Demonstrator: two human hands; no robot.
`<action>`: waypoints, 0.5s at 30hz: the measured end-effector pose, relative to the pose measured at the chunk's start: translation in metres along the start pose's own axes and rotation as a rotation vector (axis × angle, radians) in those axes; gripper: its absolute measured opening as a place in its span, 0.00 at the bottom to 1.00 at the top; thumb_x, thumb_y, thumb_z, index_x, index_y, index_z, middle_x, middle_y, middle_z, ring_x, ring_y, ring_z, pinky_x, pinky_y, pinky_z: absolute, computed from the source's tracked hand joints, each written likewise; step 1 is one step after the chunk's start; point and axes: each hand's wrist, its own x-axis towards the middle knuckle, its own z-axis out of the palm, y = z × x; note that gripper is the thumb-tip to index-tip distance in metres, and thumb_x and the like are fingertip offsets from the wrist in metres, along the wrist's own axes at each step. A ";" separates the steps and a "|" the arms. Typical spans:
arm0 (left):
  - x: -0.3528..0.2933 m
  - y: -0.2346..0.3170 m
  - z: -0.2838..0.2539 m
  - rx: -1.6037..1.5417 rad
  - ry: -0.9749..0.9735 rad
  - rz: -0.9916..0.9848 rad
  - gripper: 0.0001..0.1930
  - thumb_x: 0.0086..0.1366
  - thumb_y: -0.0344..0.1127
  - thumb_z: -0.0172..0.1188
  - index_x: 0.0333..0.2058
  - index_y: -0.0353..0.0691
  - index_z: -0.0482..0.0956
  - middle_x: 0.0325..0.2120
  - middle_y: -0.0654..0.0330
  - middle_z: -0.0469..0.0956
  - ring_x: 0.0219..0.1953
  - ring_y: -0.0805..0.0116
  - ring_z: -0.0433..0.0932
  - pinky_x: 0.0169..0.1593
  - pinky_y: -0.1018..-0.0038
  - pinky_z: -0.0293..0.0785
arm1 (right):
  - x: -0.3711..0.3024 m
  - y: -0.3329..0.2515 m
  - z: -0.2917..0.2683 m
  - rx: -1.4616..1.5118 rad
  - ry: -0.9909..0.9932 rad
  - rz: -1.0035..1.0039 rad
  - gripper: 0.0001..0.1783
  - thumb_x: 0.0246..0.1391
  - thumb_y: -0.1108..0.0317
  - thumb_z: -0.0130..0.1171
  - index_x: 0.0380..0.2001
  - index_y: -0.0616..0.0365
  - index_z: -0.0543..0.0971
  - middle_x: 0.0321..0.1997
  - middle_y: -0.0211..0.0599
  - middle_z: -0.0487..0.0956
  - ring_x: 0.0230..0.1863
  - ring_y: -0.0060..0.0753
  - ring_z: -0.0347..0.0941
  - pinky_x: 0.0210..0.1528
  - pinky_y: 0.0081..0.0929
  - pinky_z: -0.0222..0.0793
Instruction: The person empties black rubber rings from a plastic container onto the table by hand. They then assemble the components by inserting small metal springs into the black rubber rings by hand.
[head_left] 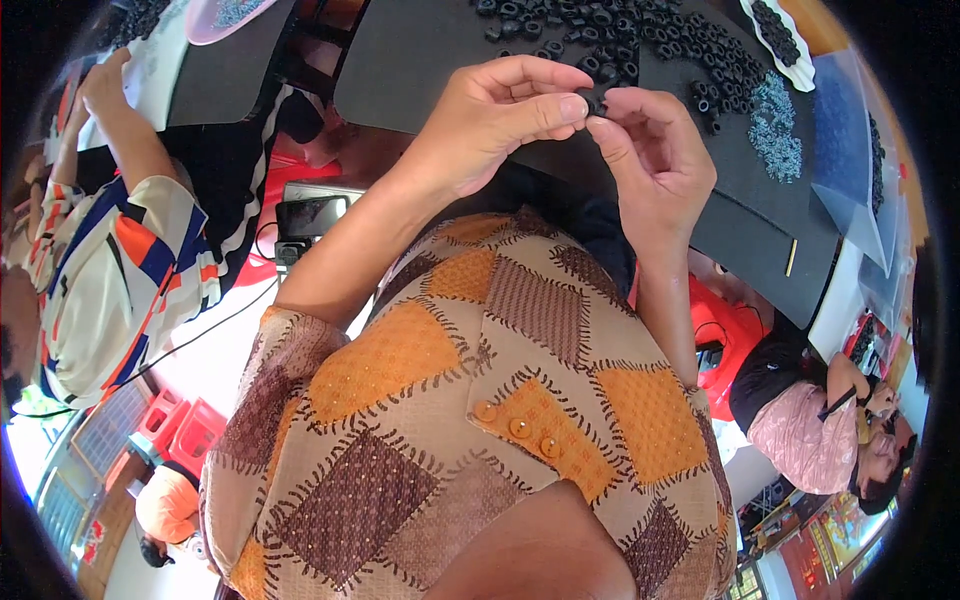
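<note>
My left hand [505,115] and my right hand [660,150] meet above the near edge of a black table [400,75]. Thumbs and fingertips of both pinch one small black part [595,101] between them; the fingers cover much of it. Just beyond my hands lies a spread of small black ring-shaped pieces [720,70], many showing a hole. To the right of these sits a small heap of tiny blue-grey pieces [775,130], too small to make out.
A white dish [804,74] of black pieces stands far right, beside clear plastic sheeting [850,150]. A thin yellow-tipped stick [791,258] lies near the right edge. A pink bowl [200,30] is far left. People sit at left [125,270] and right [800,425].
</note>
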 end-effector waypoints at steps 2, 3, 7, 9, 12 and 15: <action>-0.001 -0.003 0.000 -0.006 0.006 0.023 0.14 0.65 0.26 0.64 0.49 0.36 0.80 0.36 0.62 0.82 0.37 0.76 0.81 0.44 0.81 0.80 | -0.001 -0.006 0.002 0.083 -0.001 0.065 0.07 0.53 0.79 0.65 0.37 0.62 0.80 0.36 0.28 0.79 0.37 0.20 0.75 0.39 0.19 0.72; -0.001 -0.005 0.000 -0.012 0.012 0.045 0.14 0.64 0.26 0.64 0.49 0.36 0.80 0.36 0.62 0.82 0.38 0.75 0.82 0.44 0.80 0.80 | -0.001 -0.008 0.002 0.167 -0.001 0.131 0.05 0.56 0.77 0.63 0.37 0.63 0.79 0.36 0.27 0.79 0.36 0.19 0.74 0.40 0.19 0.72; -0.003 -0.008 0.003 0.073 0.038 0.112 0.13 0.65 0.26 0.64 0.48 0.36 0.80 0.36 0.61 0.82 0.38 0.75 0.82 0.45 0.80 0.80 | -0.004 -0.014 0.000 -0.038 -0.027 0.141 0.10 0.64 0.65 0.58 0.37 0.61 0.77 0.31 0.28 0.76 0.33 0.16 0.71 0.36 0.17 0.69; -0.005 -0.007 0.005 0.206 0.058 0.166 0.13 0.64 0.25 0.64 0.47 0.35 0.80 0.37 0.62 0.83 0.39 0.77 0.81 0.44 0.81 0.79 | -0.005 -0.013 -0.003 -0.345 -0.157 0.094 0.16 0.66 0.57 0.54 0.34 0.60 0.75 0.25 0.26 0.71 0.28 0.16 0.65 0.31 0.18 0.63; -0.007 -0.005 0.011 0.317 0.044 0.194 0.12 0.64 0.25 0.64 0.46 0.35 0.80 0.36 0.62 0.83 0.38 0.78 0.80 0.43 0.81 0.78 | -0.006 -0.011 0.001 -0.409 -0.107 0.013 0.15 0.66 0.58 0.54 0.32 0.60 0.74 0.21 0.33 0.68 0.24 0.27 0.64 0.28 0.25 0.61; -0.009 -0.005 0.011 0.384 0.041 0.219 0.11 0.63 0.24 0.65 0.45 0.35 0.81 0.36 0.63 0.84 0.38 0.79 0.80 0.43 0.81 0.77 | -0.009 -0.012 0.002 -0.409 -0.092 -0.004 0.15 0.66 0.59 0.53 0.31 0.60 0.74 0.21 0.40 0.70 0.22 0.36 0.67 0.28 0.29 0.64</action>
